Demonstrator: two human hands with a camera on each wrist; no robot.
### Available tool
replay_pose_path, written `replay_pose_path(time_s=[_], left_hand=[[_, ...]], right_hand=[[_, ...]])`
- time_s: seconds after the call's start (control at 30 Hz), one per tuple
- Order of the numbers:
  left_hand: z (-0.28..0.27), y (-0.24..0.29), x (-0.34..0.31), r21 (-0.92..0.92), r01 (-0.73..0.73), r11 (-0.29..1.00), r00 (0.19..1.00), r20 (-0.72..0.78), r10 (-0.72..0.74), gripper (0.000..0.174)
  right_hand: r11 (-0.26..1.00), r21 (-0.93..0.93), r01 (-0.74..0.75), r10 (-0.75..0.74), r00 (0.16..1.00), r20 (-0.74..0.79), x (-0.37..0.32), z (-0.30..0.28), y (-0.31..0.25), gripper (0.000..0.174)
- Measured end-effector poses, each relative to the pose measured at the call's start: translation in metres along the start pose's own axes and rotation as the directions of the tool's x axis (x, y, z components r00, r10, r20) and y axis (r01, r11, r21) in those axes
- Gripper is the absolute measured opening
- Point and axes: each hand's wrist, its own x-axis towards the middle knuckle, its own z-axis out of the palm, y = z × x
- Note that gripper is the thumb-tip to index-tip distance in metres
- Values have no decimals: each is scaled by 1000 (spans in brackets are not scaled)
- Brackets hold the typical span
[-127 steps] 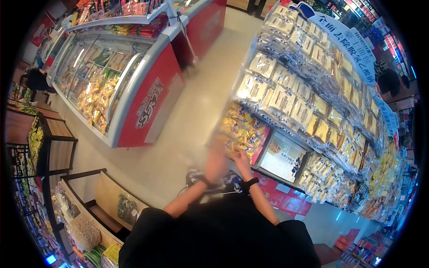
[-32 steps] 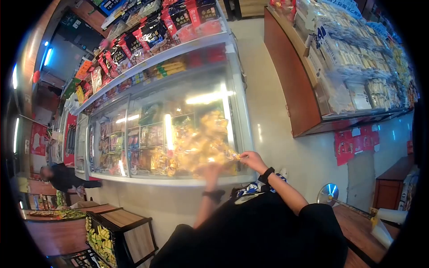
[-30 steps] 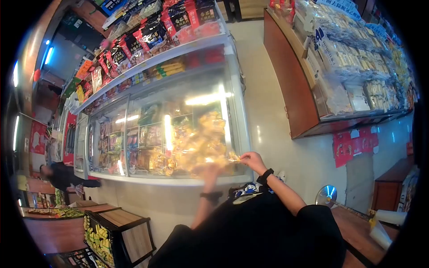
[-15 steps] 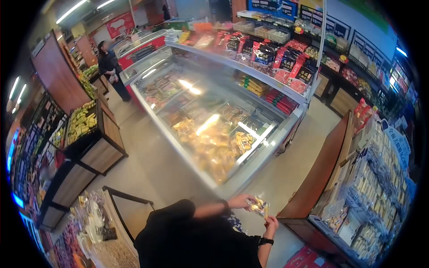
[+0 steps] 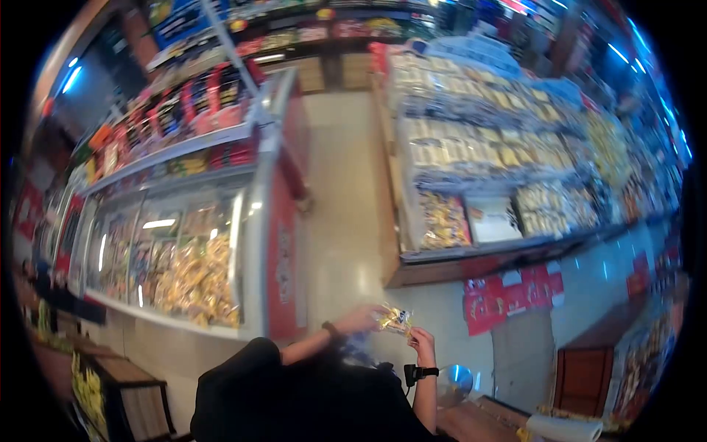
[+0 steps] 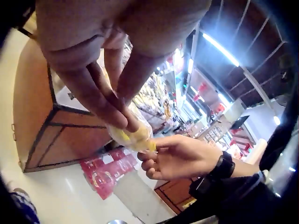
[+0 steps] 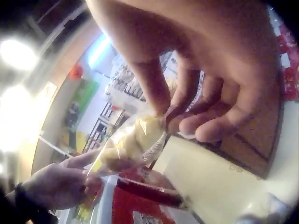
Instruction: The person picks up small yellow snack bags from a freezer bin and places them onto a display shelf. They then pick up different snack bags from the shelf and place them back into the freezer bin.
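A small clear plastic snack packet (image 5: pixel 395 321) with yellow print and pale yellow pieces inside is held in front of the body. My left hand (image 5: pixel 359 319) grips its left end, and my right hand (image 5: pixel 423 345) pinches the opposite end. Seen from the left wrist, the left fingers (image 6: pixel 110 105) press on the packet (image 6: pixel 133 133) while the right hand (image 6: pixel 184 156) holds its lower tip. The right wrist view shows the right thumb and fingertips pinching one end of the packet (image 7: pixel 133 144), with the left hand (image 7: pixel 56 186) at the other.
To the left stands a glass-topped freezer (image 5: pixel 283 236) with yellow packets inside. A stepped display (image 5: pixel 442 269) of packaged bread is ahead on the right, with similar small packets in one compartment. Pale aisle floor (image 5: pixel 339 184) runs between them. A fruit stand (image 5: pixel 143 401) is at lower left.
The head view has swung between the bread display and the freezer, and now faces the aisle between them. Both hands still hold the packet, now shown left of where it was half a second ago.
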Motion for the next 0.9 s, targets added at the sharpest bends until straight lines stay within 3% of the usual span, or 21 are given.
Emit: replay_pose_path(time_s=[0.03, 0.07, 0.1, 0.13, 0.17, 0.2, 0.27, 0.33, 0.47, 0.57, 0.6, 0.67, 0.77, 0.8, 0.9], left_hand=[[7, 18, 12, -47, 49, 998, 998, 34, -48, 55], [13, 38, 26, 66, 111, 992, 992, 55, -115, 54], [21, 30, 51, 177, -125, 976, 992, 18, 124, 54], [29, 19, 81, 283, -349, 893, 932, 7, 362, 54], [35, 12, 103, 375, -543, 751, 815, 18, 580, 55], [39, 38, 108, 321, -385, 865, 921, 66, 385, 55], [37, 97, 138, 261, -33, 965, 984, 176, -13, 56], [45, 116, 169, 321, -101, 942, 982, 186, 41, 56], [51, 136, 223, 345, -282, 895, 959, 134, 250, 54], [53, 133, 257, 309, -358, 881, 926, -4, 377, 49], [55, 136, 263, 239, -307, 921, 936, -96, 337, 44], [46, 139, 276, 292, -240, 926, 948, -137, 289, 43], [35, 125, 292, 233, -152, 961, 947, -244, 209, 42], [31, 126, 298, 197, -138, 971, 945, -269, 189, 42], [15, 146, 310, 412, -38, 910, 898, -385, 212, 42]], right_hand=[[1000, 21, 22, -22, 1000, -18, 2, -11, -5, 13], [998, 63, 5, 2, 994, -111, 8, -20, -9, 13], [997, 69, 28, -16, 985, -169, 25, -36, -6, 13], [996, 74, 51, -34, 973, -227, 45, -50, -7, 13], [995, 76, 71, -47, 957, -285, 57, -63, -6, 13], [989, 31, 143, -124, 932, -340, 56, -69, -25, 12], [983, 74, 171, -120, 886, -448, 66, -82, -66, 10], [976, 76, 204, -139, 853, -503, 81, -99, -97, 9], [950, -66, 306, -308, 877, -368, 112, -119, -170, 11], [925, -211, 315, -373, 856, -358, 148, -124, -197, 11], [926, -200, 319, -372, 858, -354, 167, -129, -200, 11], [932, -166, 323, -361, 874, -326, 209, -134, -193, 12], [934, -271, 234, -289, 939, -185, 217, -94, -241, 16], [932, -188, 309, -332, 937, -106, 239, -92, -238, 19], [877, -372, 304, -332, 943, -13, 282, -80, -256, 18]])
